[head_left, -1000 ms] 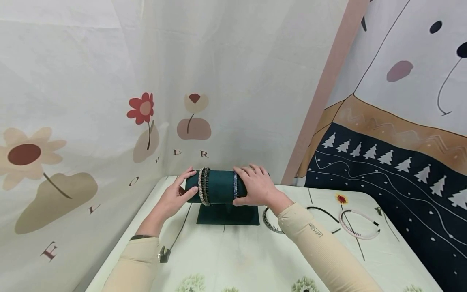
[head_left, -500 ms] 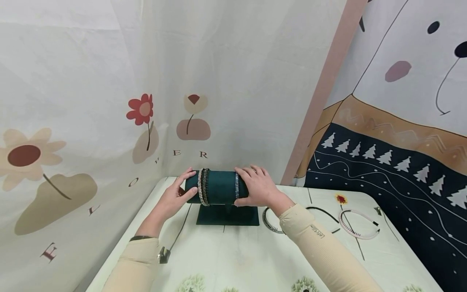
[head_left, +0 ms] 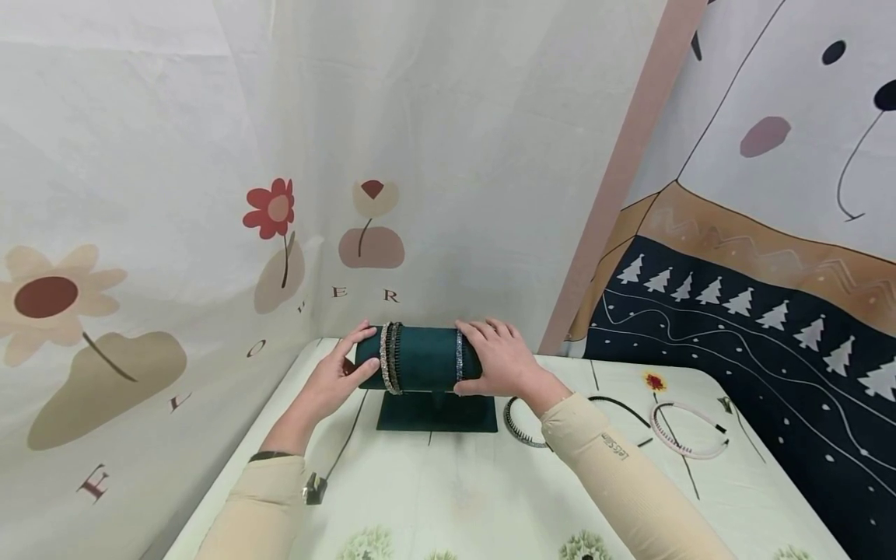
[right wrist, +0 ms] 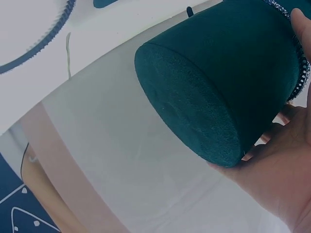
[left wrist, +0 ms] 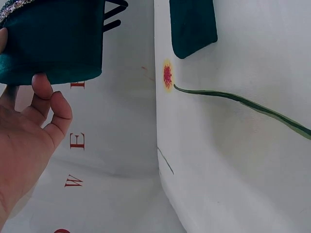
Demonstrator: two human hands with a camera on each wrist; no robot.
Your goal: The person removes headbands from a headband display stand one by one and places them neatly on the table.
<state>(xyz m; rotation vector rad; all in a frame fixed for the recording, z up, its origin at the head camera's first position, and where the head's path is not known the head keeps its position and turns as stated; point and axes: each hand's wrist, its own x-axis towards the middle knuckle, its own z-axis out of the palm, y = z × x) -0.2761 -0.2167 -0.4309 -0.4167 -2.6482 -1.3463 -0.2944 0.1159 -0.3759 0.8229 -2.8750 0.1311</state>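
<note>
A dark green velvet display roll [head_left: 428,358] lies level on its flat base [head_left: 437,420] at the far side of the table. My left hand [head_left: 336,381] holds its left end, thumb in front and fingers over the top. Just right of that hand, a pale glittery headband [head_left: 384,358] and a dark toothed headband [head_left: 395,359] sit side by side around the roll. Near the right end is a blue glittery headband [head_left: 459,356]. My right hand [head_left: 500,362] holds this blue band, its thumb on the front; the right wrist view shows fingers behind the roll.
Right of the stand on the tablecloth lie a grey glittery headband [head_left: 518,435], a black headband [head_left: 623,406] and a pale pink headband [head_left: 672,443]. A small dark object [head_left: 315,490] is beside the left sleeve. Printed curtains [head_left: 476,194] hang close behind the table.
My right hand has slid slightly to the right along the roll, and the blue headband has shifted with it. The left hand and the two left headbands have stayed put.
</note>
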